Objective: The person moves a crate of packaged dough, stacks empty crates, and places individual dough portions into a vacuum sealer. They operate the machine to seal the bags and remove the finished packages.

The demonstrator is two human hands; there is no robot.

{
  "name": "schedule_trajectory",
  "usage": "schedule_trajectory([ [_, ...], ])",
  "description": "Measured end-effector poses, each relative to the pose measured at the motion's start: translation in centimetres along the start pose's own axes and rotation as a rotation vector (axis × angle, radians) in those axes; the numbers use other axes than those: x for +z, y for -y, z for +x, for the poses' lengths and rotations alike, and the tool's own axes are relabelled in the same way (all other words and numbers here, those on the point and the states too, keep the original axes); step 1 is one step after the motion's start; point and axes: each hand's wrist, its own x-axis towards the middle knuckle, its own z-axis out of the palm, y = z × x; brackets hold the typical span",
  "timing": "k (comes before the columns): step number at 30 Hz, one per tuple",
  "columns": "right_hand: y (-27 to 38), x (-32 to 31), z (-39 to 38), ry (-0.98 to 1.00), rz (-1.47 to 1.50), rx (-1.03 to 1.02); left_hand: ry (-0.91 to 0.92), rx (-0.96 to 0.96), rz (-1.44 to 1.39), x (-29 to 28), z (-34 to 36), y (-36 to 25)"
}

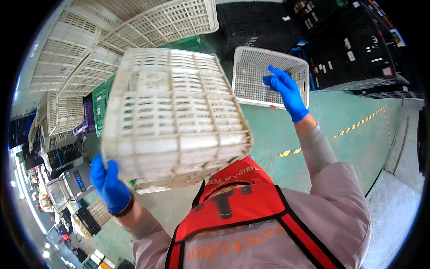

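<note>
A large off-white slatted plastic crate point(179, 103) is tilted up in front of me, with its slatted faces toward me. My left hand point(110, 186), in a blue glove, grips its lower left corner; the fingertips are partly hidden there. My right hand point(286, 92), also blue-gloved, is off the crate with its fingers stretched apart and nothing in them. It hovers over the near right part of a smaller white perforated basket point(251, 80), which stands beyond on the floor.
Stacked off-white crates point(67, 58) rise on the left, with a green crate point(99, 105) and a purple crate point(86, 119) beside them. Black crates point(349, 49) are stacked at the far right. Yellow-black floor tape point(291, 153) crosses the green floor point(268, 130).
</note>
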Motion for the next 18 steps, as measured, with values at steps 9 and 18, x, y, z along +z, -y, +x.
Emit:
schedule_trajectory([
  [9, 3.7, 5.0, -15.8, 0.165, 0.788, 0.361, 0.106, 0.221, -0.069, 2.2, -5.9, -4.2],
  [18, 7.0, -3.0, -23.8, -0.320, 0.620, 0.028, 0.482, 0.475, -0.119, 14.3, -4.0, -10.4],
])
